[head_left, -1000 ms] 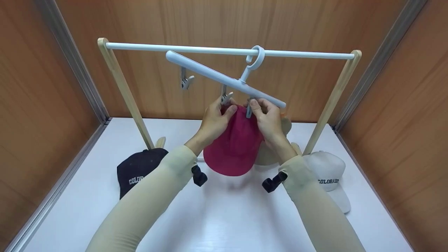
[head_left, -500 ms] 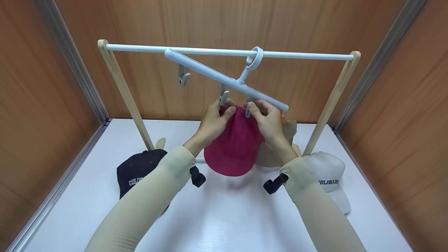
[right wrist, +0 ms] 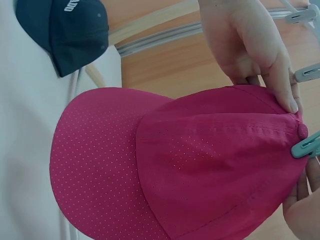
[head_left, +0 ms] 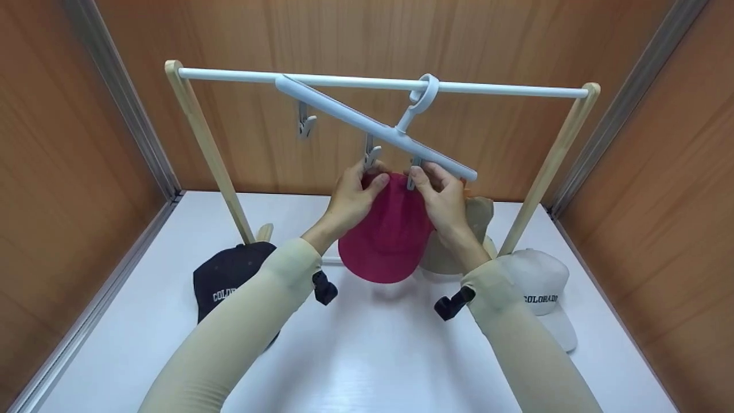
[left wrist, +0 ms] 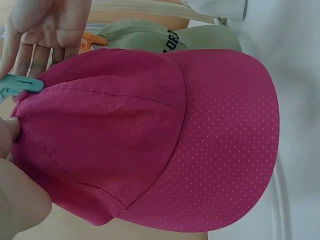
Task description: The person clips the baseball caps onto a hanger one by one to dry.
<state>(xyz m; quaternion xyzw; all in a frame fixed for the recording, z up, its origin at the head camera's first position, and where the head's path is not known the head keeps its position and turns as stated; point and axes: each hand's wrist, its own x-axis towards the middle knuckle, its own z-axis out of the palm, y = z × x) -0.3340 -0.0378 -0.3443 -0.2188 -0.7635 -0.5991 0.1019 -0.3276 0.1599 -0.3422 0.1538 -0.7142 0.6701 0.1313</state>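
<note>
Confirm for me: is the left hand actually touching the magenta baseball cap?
Touching. The right wrist view shows it: the left hand has its thumb on the magenta baseball cap, near the crown's top, with no visible gap.

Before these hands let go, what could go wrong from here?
The teal clip seems to catch only the edge of the red cap, which may slip off. The hanger tilts down toward the right and might swing when the left hand releases the red cap. The beige cap, close behind, could get bumped.
</note>
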